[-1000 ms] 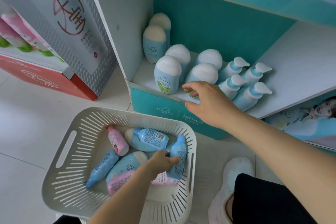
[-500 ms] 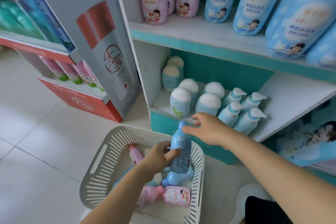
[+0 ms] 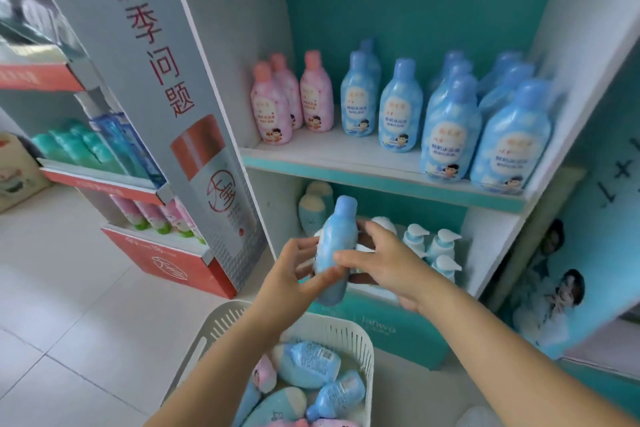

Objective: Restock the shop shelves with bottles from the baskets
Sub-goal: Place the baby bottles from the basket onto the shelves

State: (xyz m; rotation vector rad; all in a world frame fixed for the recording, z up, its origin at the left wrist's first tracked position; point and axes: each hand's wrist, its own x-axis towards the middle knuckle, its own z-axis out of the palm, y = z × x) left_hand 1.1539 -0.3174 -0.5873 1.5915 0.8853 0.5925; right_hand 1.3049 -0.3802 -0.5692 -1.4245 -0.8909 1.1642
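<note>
Teal shop shelves [image 3: 346,163] stand far, rows of blue and pink bottles [image 3: 400,111] on the middle shelf, while near, above a white basket [image 3: 332,326] of bottles, the left grip [image 3: 287,274] and right grip [image 3: 391,267] both curl around one upright blue bottle [image 3: 337,236].
</note>
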